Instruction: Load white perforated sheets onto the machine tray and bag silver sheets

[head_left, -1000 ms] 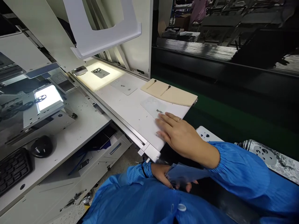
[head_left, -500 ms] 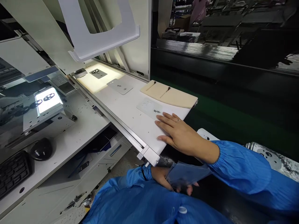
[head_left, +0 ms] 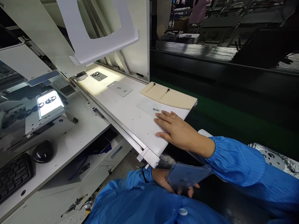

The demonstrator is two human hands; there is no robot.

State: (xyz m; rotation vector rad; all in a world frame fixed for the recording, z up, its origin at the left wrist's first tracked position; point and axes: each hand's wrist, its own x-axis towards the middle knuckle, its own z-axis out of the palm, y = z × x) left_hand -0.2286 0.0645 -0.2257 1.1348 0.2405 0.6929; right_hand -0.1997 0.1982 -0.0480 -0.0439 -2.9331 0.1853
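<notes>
My right hand [head_left: 178, 130] lies flat with fingers spread on the near end of a white work surface [head_left: 123, 109]. Its fingertips touch a thin translucent panel [head_left: 147, 107] with a small dark print and rounded cutouts, shaped like a phone back cover. Low in front of my body, my left hand [head_left: 161, 179] grips a stack of bluish clear sheets [head_left: 189, 175], its fingers curled underneath. Farther up the surface lies a second panel [head_left: 120, 88], and a grey one [head_left: 101, 77] with black rings rests on the lit area.
A cream guide plate [head_left: 168, 95] with two screws borders the right side. Above hangs a white bracket [head_left: 105, 48]. At left are a monitor [head_left: 50, 104], a mouse [head_left: 42, 151] and a keyboard [head_left: 15, 177]. A dark belt [head_left: 221, 109] runs along the right.
My right hand and the panel under its fingertips have slid slightly toward the cream guide plate. The view has shifted a little. My left hand still grips the sheets.
</notes>
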